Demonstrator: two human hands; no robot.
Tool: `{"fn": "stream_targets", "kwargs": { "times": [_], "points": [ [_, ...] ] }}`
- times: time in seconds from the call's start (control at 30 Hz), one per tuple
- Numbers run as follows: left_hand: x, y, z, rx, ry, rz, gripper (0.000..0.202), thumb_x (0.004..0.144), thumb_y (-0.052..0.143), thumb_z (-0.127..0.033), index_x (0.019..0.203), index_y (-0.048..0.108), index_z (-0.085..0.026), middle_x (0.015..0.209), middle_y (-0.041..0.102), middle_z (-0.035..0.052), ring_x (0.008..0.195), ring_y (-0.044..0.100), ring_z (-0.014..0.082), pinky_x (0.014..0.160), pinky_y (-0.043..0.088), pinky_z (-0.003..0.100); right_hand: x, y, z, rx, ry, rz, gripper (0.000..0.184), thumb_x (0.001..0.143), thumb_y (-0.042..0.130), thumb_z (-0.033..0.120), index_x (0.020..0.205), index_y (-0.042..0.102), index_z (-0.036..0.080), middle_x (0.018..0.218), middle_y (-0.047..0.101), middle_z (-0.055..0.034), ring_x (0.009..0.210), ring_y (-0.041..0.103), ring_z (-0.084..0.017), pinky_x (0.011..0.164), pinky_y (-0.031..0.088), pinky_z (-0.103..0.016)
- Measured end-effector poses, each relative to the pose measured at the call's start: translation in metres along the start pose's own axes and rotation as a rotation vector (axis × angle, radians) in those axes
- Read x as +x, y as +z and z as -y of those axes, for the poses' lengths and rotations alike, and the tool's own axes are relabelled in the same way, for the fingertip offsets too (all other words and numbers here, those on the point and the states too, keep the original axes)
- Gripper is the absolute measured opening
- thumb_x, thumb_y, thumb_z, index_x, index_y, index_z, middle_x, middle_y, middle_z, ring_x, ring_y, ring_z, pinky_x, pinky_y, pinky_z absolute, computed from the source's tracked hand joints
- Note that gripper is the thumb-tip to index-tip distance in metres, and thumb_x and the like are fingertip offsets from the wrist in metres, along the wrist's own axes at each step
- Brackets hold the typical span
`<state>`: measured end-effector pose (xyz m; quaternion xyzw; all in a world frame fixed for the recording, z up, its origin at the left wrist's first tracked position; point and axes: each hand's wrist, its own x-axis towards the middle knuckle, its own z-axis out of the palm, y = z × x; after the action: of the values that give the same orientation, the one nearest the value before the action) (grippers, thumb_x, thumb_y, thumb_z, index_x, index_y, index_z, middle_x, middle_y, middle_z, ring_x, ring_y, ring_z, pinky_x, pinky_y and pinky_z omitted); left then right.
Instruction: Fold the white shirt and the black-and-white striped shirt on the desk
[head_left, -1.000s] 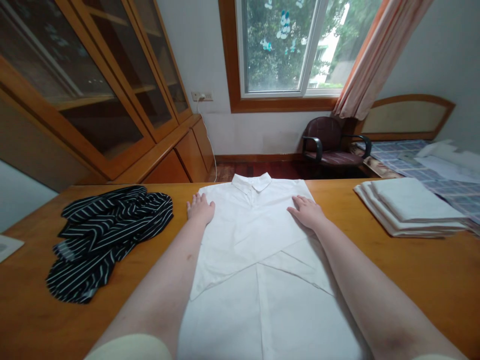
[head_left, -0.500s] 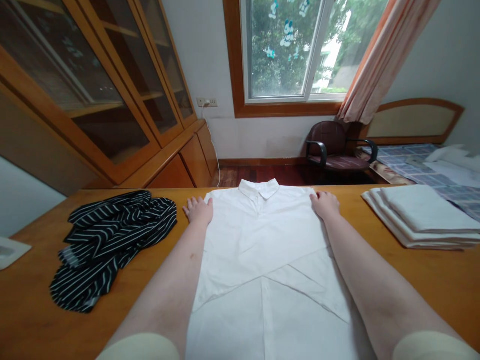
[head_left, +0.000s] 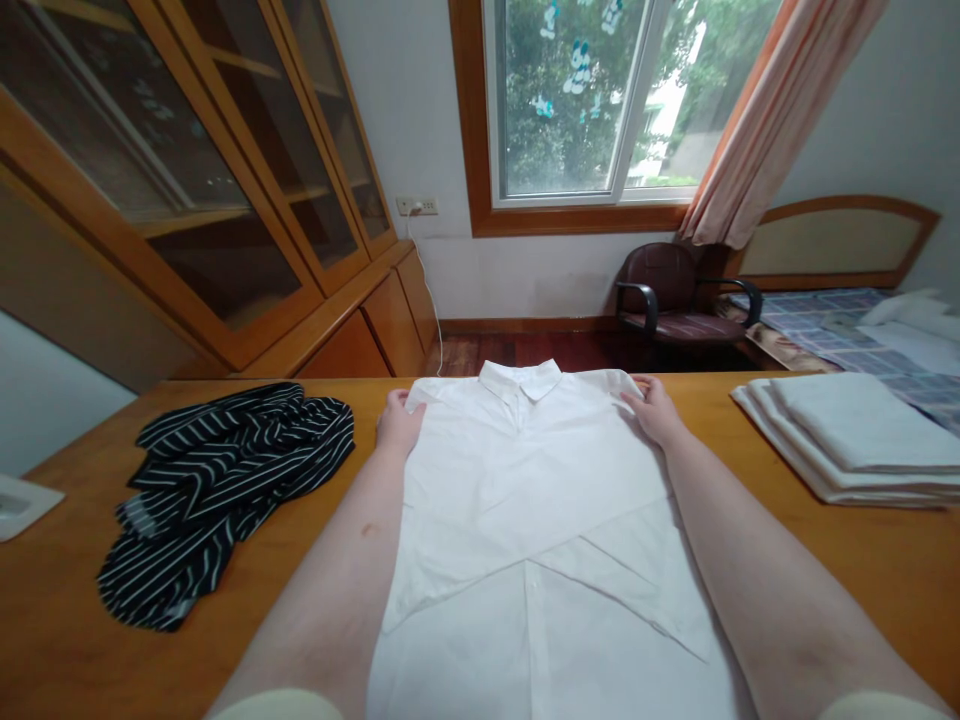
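A white collared shirt [head_left: 525, 470] lies spread on the wooden table, its collar at the far edge and its sleeves folded inward across the body. At the left shoulder, my left hand [head_left: 399, 422] is closed, pinching the fabric between thumb and fingers. My right hand [head_left: 651, 408] grips the opposite shoulder the same way, with the cloth there slightly lifted. The lower end of the shirt runs out of view at the bottom.
A crumpled black-and-white striped garment [head_left: 240, 480] lies on the table [head_left: 60, 590] to the left. Folded white cloths [head_left: 862, 430] are stacked at the right. Beyond the table stand a glass-fronted cabinet [head_left: 300, 270], an armchair [head_left: 667, 290] and a bed [head_left: 832, 310].
Both hands have gone from lying with fingers spread beside the shoulders to gripping the shirt's shoulder edges. The right shoulder fabric has risen a little.
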<state>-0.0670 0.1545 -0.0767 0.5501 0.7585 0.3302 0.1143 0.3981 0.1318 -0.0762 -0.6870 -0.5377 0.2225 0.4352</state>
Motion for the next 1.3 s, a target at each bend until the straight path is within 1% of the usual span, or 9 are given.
{"fn": "stream_targets", "kwargs": {
  "times": [0.1,0.2,0.3,0.57,0.8,0.9,1.03,1.17,1.3],
  "points": [
    [0.003,0.001,0.008,-0.238,0.047,0.003,0.054,0.076,0.057,-0.038,0.125,0.044,-0.02,0.102,0.067,0.0065,0.091,0.063,0.021,0.081,0.046,0.032,-0.001,-0.002,0.006,0.203,0.037,0.056,0.051,0.072,0.06,0.051,0.112,0.055,0.021,0.1,0.067,-0.0065,0.09,0.061,-0.023,0.082,0.046,-0.034],
    [0.004,0.001,0.013,-0.32,0.078,0.055,0.042,0.076,0.057,-0.04,0.112,0.058,-0.019,0.097,0.068,0.0058,0.088,0.063,0.0206,0.078,0.047,0.029,-0.004,-0.005,0.011,0.218,0.103,0.106,0.043,0.069,0.062,0.055,0.092,0.065,0.019,0.087,0.068,-0.0046,0.079,0.061,-0.022,0.073,0.047,-0.03],
    [0.007,0.001,0.016,-0.307,0.045,0.069,0.035,0.075,0.056,-0.043,0.097,0.066,-0.018,0.093,0.069,0.0057,0.085,0.062,0.0224,0.076,0.047,0.03,-0.006,-0.007,0.013,0.207,0.148,0.028,0.04,0.066,0.064,0.054,0.085,0.067,0.018,0.074,0.067,-0.0025,0.069,0.06,-0.019,0.063,0.046,-0.027],
    [0.009,-0.005,0.009,-0.437,-0.082,0.074,0.041,0.069,0.06,-0.045,0.096,0.065,-0.015,0.09,0.069,0.0083,0.085,0.062,0.0246,0.076,0.048,0.034,-0.002,-0.019,0.015,0.397,0.134,-0.087,0.039,0.061,0.069,0.051,0.083,0.065,0.019,0.07,0.064,0.0003,0.062,0.058,-0.016,0.057,0.047,-0.025],
    [-0.011,-0.06,0.012,-0.69,0.076,0.26,0.045,0.059,0.067,-0.047,0.09,0.064,-0.014,0.088,0.07,0.0069,0.089,0.062,0.024,0.084,0.047,0.035,-0.021,-0.067,0.024,0.407,0.059,0.267,0.039,0.06,0.071,0.053,0.08,0.066,0.02,0.083,0.068,-0.0059,0.082,0.062,-0.023,0.073,0.05,-0.033],
    [-0.03,-0.092,0.017,-0.588,0.129,0.302,0.038,0.058,0.069,-0.043,0.086,0.063,-0.018,0.09,0.069,0.0052,0.092,0.062,0.0247,0.088,0.046,0.035,-0.045,-0.092,0.029,0.328,0.039,0.317,0.039,0.06,0.071,0.054,0.08,0.067,0.021,0.085,0.069,-0.0066,0.086,0.062,-0.024,0.077,0.05,-0.034],
    [-0.074,-0.12,0.023,-0.27,0.218,0.516,0.032,0.067,0.06,-0.043,0.091,0.065,-0.022,0.095,0.07,0.0059,0.094,0.063,0.0263,0.086,0.048,0.036,-0.087,-0.109,0.034,0.121,-0.029,0.45,0.036,0.07,0.063,0.052,0.088,0.067,0.02,0.095,0.068,-0.0081,0.092,0.06,-0.026,0.085,0.047,-0.036],
    [-0.124,-0.115,0.028,0.096,0.381,0.629,0.057,0.066,0.055,-0.03,0.123,0.057,-0.03,0.131,0.053,0.0019,0.122,0.048,0.0256,0.105,0.033,0.038,-0.131,-0.098,0.032,-0.261,-0.13,0.655,0.029,0.079,0.054,0.038,0.103,0.062,0.024,0.103,0.066,-0.0065,0.095,0.06,-0.025,0.085,0.046,-0.034],
    [-0.145,-0.096,0.035,0.291,0.456,0.586,0.064,0.072,0.044,-0.024,0.136,0.044,-0.03,0.143,0.036,-0.0026,0.133,0.034,0.0197,0.112,0.02,0.037,-0.153,-0.081,0.026,-0.547,-0.236,0.606,0.045,0.075,0.048,0.019,0.118,0.055,0.027,0.119,0.06,-0.0049,0.105,0.057,-0.023,0.09,0.042,-0.032]
  ]
}}
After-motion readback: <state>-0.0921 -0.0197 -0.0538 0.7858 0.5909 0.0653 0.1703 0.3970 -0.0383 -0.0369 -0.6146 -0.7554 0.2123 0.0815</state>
